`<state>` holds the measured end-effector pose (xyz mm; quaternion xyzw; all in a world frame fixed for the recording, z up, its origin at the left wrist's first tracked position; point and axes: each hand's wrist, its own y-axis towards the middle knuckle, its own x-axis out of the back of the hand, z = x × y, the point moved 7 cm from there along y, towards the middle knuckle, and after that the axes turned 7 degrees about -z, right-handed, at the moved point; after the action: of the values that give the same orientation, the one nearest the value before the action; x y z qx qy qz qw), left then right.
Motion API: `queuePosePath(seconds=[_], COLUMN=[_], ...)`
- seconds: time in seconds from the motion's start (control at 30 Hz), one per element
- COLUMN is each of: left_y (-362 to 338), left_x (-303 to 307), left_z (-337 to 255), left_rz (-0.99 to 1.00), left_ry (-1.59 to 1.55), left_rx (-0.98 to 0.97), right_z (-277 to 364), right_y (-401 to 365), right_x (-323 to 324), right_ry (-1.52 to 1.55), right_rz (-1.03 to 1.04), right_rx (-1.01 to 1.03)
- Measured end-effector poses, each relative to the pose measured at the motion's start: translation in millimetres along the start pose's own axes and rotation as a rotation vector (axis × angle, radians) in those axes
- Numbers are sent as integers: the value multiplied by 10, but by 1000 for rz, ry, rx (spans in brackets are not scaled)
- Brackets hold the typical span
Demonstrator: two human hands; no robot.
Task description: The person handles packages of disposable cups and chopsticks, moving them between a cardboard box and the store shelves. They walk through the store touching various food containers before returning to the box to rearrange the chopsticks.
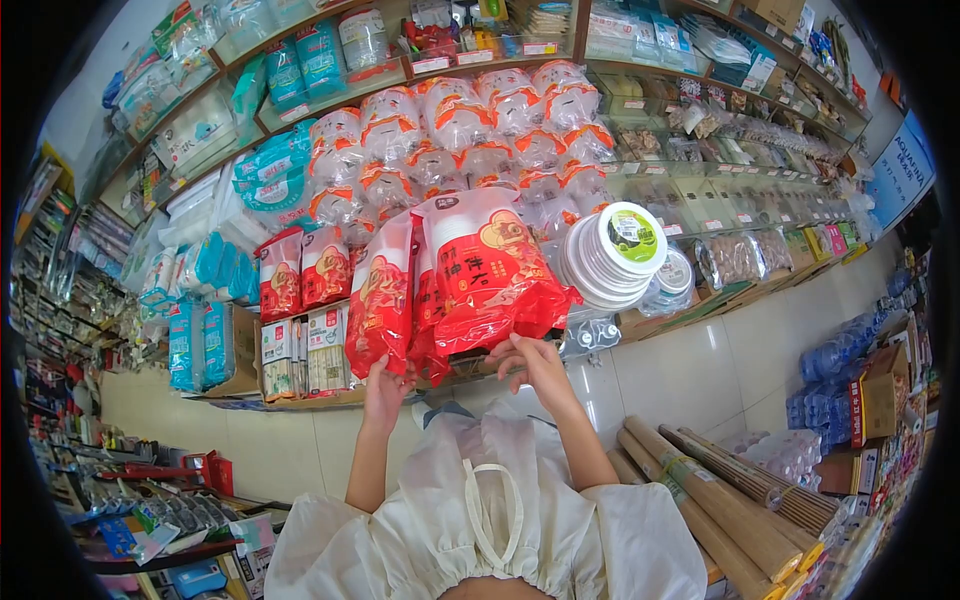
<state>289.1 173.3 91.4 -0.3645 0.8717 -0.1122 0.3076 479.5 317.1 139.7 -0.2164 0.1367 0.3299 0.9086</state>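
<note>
My left hand (388, 388) has its fingers closed on the lower end of a narrow red-and-white plastic packet (380, 290), which leans upright on the display. My right hand (532, 368) is at the bottom edge of a wider red-and-white packet (490, 260), its fingers loosely bent and apart. That edge partly hides where the fingertips meet the plastic. Between these two, part of another red packet (427, 300) shows. Smaller red packets (326, 265) stand to the left, above boxed packs of what look like chopsticks (327, 350).
Clear plastic-wrapped goods with orange labels (460, 110) are stacked behind. White round containers (605, 260) with a green label stand at right. Blue packs (185, 345) sit at left. Rolled bamboo mats (700, 490) lean at lower right, over the tiled floor (690, 380).
</note>
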Motion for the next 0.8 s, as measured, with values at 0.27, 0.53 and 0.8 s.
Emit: queuePosePath(seconds=[0.27,0.53,0.8], left_y=[-55,93,175], left_x=[-131,161,348], left_z=[53,173,181], left_rz=[105,48,-38], left_ry=[-141,-359,-292], left_rx=[201,363,407], right_z=[-20,-33,-61], right_y=[-24,-61,-82], right_x=[84,115,139], right_ry=[49,71,90], right_rz=[1,0,-20], right_rx=[29,19,20])
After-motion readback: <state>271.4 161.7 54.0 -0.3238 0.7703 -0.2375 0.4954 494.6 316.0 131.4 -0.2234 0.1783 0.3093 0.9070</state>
